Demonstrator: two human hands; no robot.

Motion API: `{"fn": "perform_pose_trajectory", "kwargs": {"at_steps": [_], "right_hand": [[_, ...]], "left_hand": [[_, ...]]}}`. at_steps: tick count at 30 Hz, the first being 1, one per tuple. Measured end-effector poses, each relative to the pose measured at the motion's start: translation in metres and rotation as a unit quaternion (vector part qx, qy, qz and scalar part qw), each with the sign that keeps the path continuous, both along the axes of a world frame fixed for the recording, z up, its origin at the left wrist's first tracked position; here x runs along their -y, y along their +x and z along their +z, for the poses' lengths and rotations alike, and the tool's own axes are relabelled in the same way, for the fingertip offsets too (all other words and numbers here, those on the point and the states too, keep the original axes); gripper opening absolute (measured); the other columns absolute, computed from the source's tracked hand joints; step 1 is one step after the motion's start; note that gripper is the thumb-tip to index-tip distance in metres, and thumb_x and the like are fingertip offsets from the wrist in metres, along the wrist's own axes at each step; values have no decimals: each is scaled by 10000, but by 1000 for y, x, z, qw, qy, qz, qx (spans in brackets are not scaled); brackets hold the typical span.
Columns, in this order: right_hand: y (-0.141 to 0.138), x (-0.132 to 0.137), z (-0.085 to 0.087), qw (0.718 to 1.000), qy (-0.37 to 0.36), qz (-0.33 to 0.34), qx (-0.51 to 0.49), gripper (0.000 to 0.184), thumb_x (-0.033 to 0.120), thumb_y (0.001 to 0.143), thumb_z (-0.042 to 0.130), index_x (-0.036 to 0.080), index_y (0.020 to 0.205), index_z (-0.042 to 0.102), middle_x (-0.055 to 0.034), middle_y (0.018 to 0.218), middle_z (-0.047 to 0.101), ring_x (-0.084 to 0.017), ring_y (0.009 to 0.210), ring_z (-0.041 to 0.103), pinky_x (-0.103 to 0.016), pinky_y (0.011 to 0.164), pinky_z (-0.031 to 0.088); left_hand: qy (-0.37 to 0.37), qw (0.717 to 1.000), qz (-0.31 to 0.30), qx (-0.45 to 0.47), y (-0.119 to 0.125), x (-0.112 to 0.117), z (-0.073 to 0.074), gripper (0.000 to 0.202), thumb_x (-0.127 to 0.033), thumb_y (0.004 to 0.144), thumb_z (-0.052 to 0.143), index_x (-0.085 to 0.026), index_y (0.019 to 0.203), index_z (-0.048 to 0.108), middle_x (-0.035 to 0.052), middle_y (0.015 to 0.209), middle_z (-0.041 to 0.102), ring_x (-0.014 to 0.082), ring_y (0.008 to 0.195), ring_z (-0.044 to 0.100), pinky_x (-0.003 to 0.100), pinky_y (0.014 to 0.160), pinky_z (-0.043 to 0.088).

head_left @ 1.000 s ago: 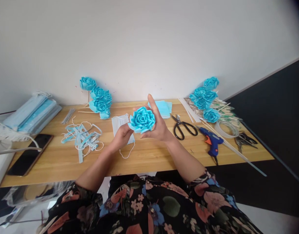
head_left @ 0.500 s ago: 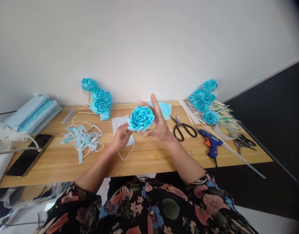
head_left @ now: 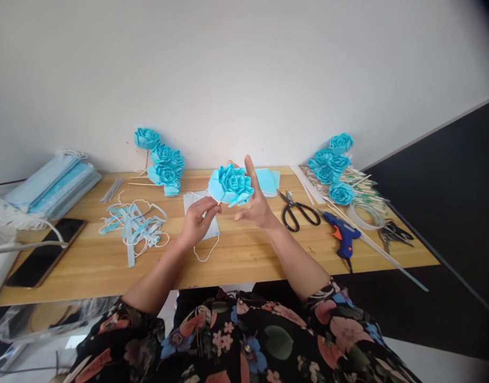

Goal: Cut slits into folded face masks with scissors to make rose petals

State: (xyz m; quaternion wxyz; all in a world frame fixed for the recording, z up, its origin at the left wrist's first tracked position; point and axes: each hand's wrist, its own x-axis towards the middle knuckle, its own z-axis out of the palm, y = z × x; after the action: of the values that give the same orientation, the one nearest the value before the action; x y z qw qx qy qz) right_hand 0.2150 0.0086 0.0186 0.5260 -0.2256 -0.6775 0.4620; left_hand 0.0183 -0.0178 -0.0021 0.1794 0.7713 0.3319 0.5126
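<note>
A bright blue handmade flower with layered petals is held up over the middle of the table. My left hand pinches its thin stick stem just under the bloom. Close against the bloom's right side, my right hand has its thumb and fingers spread; some fingertips are hidden behind the petals. Below my left hand lies a face mask with white ear loops, partly covered. Flat blue sheets rest on the table behind my right hand.
Left: stacked masks, a phone, cut mask strips and a group of blue flowers. Right: black-handled scissors, a blue glue gun, clear tubing, pliers and more blue flowers on sticks.
The flower has tilted, so its outer petals on the left side show more and its stem shows at my left fingers. My right hand stays beside it, fingers spread.
</note>
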Motion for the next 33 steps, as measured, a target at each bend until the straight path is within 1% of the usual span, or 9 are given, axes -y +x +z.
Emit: {"fn": "perform_pose_trajectory", "kwargs": {"at_steps": [5,9,13,16,21,24,27,29,33], "right_hand": [[-3,-1,4,999,-16,23,-40,1510,816,482,872,374,1700,97,-107,1717,347,-359,1540,402,-554,1239,384],[-3,-1,5,998,-25,30,-41,1448,829,484,859,359,1687,202,-108,1689,402,-345,1553,387,-547,1260,351],[0,1,5,998,-40,33,-32,1288,756,541,891,362,1638,345,-96,1636,482,-338,1485,494,-520,1225,414],[1,2,5,999,-39,8,-15,1168,750,551,892,299,1551,491,-132,1558,567,-345,1392,590,-518,1186,464],[4,2,5,999,-12,-31,-4,907,711,643,873,251,1388,635,-130,1370,711,-331,1310,652,-514,1208,432],[4,-1,1,1000,-3,-31,-5,1040,744,607,871,286,1488,559,-121,1444,665,-338,1394,586,-516,1208,431],[4,-5,-4,1000,25,-12,-11,1285,778,565,867,376,1649,306,-94,1649,466,-332,1553,397,-535,1243,377],[5,-8,-6,999,30,-10,-3,1388,802,553,854,405,1685,155,-82,1724,339,-318,1597,313,-542,1264,337],[4,-9,-10,1000,4,-3,12,1515,828,501,852,407,1694,19,-93,1755,256,-302,1616,269,-523,1277,313]], "left_hand": [[30,999,3,-25,0,-1,0,246,-235,1013,570,-191,785,653,28,734,688,164,698,635,282,678,475],[45,998,5,-39,1,-2,-1,265,-245,1021,546,-189,780,643,38,732,685,174,707,639,287,667,468],[47,997,17,-59,0,-2,-2,271,-255,1025,519,-194,800,658,44,728,682,180,685,614,295,651,459],[43,997,24,-67,0,-3,-4,276,-258,1020,514,-199,793,659,47,724,672,185,684,596,302,649,452],[29,997,23,-65,0,-3,-6,279,-270,1010,530,-202,768,651,48,718,659,191,692,583,307,655,440],[20,998,21,-57,-1,-3,-6,256,-264,1007,541,-201,792,663,46,733,661,188,701,582,305,667,437],[35,998,36,-29,-3,-5,-6,251,-261,1007,550,-202,789,658,40,743,658,181,711,577,301,678,431],[45,998,51,-13,-4,-6,-7,255,-264,1008,557,-200,777,646,34,753,658,174,722,576,298,691,429],[40,996,73,-9,-7,-8,-7,279,-300,1025,532,-203,788,643,31,750,651,170,716,572,303,692,434]]}}
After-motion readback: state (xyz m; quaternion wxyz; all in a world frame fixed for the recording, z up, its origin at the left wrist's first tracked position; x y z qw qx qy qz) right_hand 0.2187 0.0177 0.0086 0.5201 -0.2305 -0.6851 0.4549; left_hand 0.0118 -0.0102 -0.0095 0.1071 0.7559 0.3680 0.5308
